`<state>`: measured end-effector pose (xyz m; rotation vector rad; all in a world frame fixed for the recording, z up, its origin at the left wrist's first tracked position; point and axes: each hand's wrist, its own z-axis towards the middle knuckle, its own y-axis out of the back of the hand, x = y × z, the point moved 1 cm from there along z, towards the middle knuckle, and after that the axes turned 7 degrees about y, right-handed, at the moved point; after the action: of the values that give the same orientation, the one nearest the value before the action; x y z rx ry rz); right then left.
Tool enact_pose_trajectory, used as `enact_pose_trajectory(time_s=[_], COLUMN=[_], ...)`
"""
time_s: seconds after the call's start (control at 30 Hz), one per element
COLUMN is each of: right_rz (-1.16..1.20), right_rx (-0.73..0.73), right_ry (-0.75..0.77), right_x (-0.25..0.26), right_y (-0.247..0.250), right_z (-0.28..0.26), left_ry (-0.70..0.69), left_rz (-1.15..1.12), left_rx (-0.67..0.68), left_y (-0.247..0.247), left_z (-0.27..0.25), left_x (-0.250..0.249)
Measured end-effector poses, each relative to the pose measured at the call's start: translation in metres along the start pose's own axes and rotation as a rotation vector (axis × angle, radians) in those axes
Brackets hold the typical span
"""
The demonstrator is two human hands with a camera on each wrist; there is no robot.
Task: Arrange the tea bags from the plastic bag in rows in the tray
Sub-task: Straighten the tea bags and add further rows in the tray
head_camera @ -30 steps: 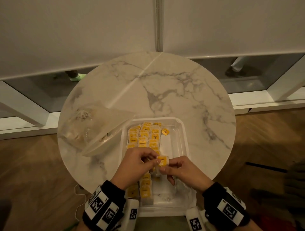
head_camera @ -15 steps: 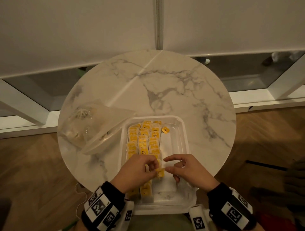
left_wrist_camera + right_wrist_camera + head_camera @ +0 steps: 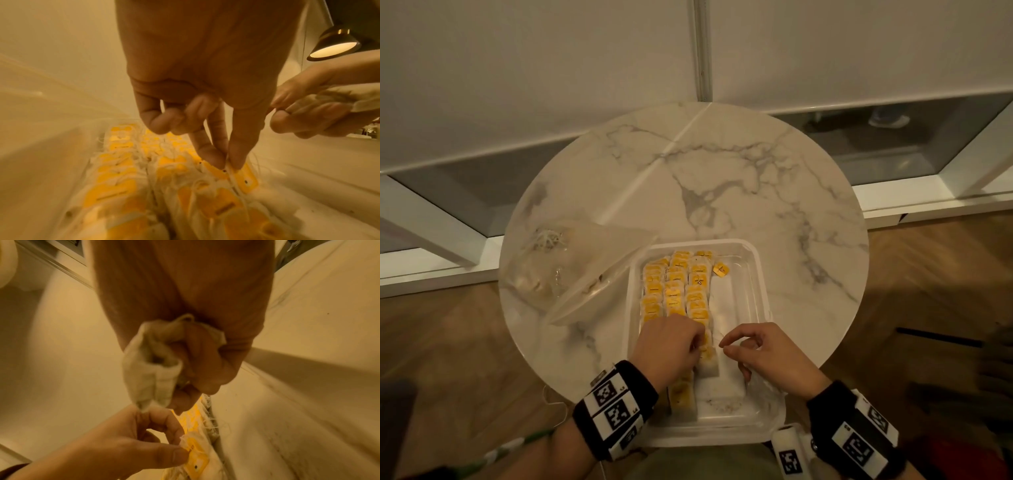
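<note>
While left hand (image 3: 667, 346) pinches a yellow-tagged white tea bag (image 3: 245, 177) into the clear plastic tray (image 3: 758, 270), right hand (image 3: 770, 359) clutches crumpled white tea bags (image 3: 148, 369).

The left hand (image 3: 669, 346) has come down into the tray (image 3: 758, 274), its fingers (image 3: 236, 155) now pressing the tea bag (image 3: 244, 177) into the third row. The right hand (image 3: 770, 359) has let go of it and drawn aside.
</note>
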<state>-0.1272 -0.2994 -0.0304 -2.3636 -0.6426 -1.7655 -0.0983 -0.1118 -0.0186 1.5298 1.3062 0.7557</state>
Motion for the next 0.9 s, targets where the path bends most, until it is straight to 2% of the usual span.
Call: enact_pose_trajectory(time_s=[0.23,0.43,0.57,0.63,0.77,0.9], right_rz=[0.030,0.072,0.078,0.088,0.055,0.055], right_rx=[-0.005,-0.021,-0.023,-0.016,0.008,0.000], right_ry=[0.000,-0.011,0.001,-0.001,-0.015,-0.022], right_x=[-0.003,-0.007,-0.006,-0.007,-0.010,-0.010], right_y=[0.002,0.003,0.005,0.005,0.004,0.003], right_z=[0.001,0.002,0.003,0.004,0.005,0.007], left_ry=[0.025,-0.022,-0.168,-0.195,-0.157,-0.126], left_rz=[0.072,-0.004,-0.048,-0.007,0.051,0.000], left_rx=[0.028,0.014,0.190,0.250,0.255,0.215], left_y=[0.004,0.009,0.002,-0.002,-0.007,-0.007], left_z=[0.012,0.003,-0.011,-0.014,-0.009,-0.003], left_x=[-0.002,-0.008,-0.013,-0.014,-0.010,-0.006])
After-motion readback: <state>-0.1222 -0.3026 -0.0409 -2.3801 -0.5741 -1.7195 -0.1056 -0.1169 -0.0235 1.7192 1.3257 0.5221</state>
